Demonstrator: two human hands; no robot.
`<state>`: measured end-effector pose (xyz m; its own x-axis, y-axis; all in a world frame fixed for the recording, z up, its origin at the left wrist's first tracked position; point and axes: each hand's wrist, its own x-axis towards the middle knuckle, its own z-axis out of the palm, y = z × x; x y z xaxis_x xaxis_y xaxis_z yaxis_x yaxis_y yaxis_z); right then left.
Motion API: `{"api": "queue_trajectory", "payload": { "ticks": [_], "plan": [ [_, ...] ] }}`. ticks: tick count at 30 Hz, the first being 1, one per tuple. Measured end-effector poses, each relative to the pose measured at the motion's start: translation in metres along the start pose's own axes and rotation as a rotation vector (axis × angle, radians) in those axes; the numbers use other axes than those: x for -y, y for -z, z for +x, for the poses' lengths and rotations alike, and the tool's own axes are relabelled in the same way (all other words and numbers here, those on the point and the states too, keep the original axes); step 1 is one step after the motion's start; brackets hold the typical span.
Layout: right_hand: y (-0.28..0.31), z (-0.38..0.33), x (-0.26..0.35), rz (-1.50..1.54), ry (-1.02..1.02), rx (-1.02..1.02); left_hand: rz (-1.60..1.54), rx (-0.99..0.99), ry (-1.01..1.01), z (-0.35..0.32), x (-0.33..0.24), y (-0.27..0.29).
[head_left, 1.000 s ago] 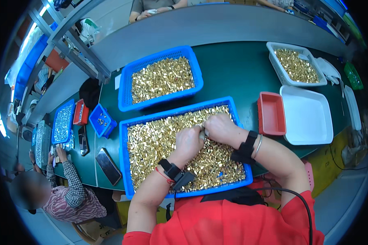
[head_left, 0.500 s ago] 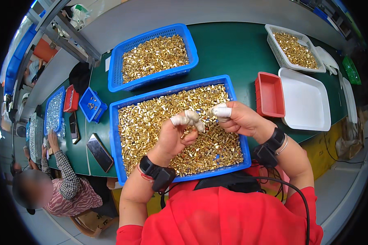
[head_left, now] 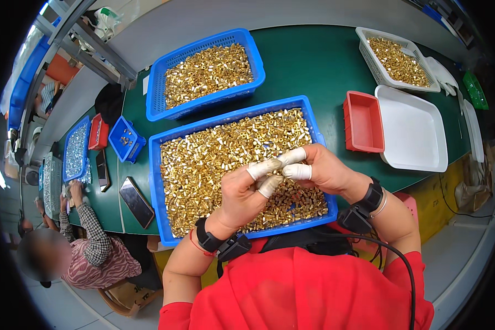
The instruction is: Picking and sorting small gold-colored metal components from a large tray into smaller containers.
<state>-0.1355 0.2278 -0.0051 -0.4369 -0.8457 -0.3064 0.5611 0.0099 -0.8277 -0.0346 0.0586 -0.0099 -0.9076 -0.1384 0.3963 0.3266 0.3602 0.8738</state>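
Note:
A blue tray (head_left: 155, 181) full of small brass-coloured metal pieces (head_left: 203, 159) lies in front of me. Over its right half my left hand (head_left: 247, 190) and my right hand (head_left: 322, 170) meet at the fingertips. White coverings wrap the thumb and forefinger tips on both. Each hand is closed in a pinch, thumb against forefinger. Whatever sits between the fingertips is hidden or too small to make out.
Behind stands a blue basket (head_left: 159, 113) of similar pieces, with a white basket (head_left: 368, 55) of them at far right. A red bin (head_left: 363, 124) adjoins a white tray (head_left: 415, 132). Left are a small blue bin (head_left: 127, 144), a phone (head_left: 136, 202) and a co-worker (head_left: 102, 258).
My hands have come together: the left fingertips moved right and up against the right ones. A gap between them has closed. The co-worker's hand has shifted slightly.

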Motion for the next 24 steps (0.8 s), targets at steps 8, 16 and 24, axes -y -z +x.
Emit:
{"api": "queue_trajectory", "payload": {
  "ticks": [8,16,24],
  "plan": [
    [-0.007,-0.009,0.009,-0.008,-0.036,-0.038,-0.084,0.014,0.048,0.002,-0.006,-0.001],
    [0.018,-0.042,0.004,0.246,-0.073,-0.367,-1.174,0.004,0.984,0.035,0.017,0.048],
    [0.016,-0.028,0.004,0.246,-0.295,-0.433,-0.872,0.108,1.263,0.040,0.012,0.041]
  ]
}}
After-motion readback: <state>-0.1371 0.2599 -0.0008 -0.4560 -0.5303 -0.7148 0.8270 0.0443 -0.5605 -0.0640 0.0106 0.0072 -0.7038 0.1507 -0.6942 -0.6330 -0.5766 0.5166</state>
